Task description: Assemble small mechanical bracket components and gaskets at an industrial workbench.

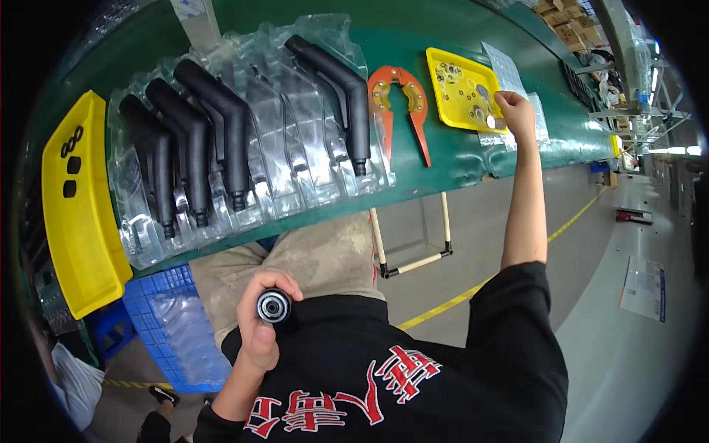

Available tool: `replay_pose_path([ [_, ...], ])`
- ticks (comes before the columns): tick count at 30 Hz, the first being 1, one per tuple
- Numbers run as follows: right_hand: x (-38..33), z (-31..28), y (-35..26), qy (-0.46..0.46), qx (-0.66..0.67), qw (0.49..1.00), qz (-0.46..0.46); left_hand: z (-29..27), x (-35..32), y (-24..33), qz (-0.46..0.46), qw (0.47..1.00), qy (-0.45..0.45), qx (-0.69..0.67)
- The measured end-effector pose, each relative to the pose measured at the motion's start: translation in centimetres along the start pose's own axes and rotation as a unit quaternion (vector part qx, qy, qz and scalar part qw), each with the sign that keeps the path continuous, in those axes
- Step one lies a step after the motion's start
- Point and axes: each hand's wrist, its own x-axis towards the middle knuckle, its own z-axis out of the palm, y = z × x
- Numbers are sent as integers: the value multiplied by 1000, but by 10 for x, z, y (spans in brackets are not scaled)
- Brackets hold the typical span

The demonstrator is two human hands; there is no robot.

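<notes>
Black tube (274, 306) is best kept steady, clasped by left hand (255, 336); whether right hand (518, 116) is pinching anything at tray (450, 109) right edge can't be told.

Green workbench (402, 37), upper frame: yellow tray (81, 229) far left, clear blister tray (299, 188) upper left, orange tool (419, 125) upper centre, yellow parts tray (452, 109) upper right

Bright, even indoor light; lamps (654, 78) glow white at far right. Glare streaks on clear tray (304, 176), softer sheen on bench (458, 166); tube (274, 306) end glints. Fisheye: bench edge bows, corners black. Centre sharp, far-right background soft
</notes>
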Motion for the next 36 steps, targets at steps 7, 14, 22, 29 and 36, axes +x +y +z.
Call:
replay_pose_path([
  [7,54,35,8,-56,-190,979,-49,-1,-6,5,-8,999,30,-8],
  [14,86,35,29,-173,-211,960,-56,-3,2,5,-61,995,73,-38],
  [22,103,37,58,-53,-205,969,-128,-22,5,-17,-16,997,43,-55],
  [29,65,7,27,-89,-113,981,-128,-12,-1,-12,5,993,86,-76],
  [36,-9,19,-8,-25,444,888,114,-18,4,-13,5,992,45,-114],
])
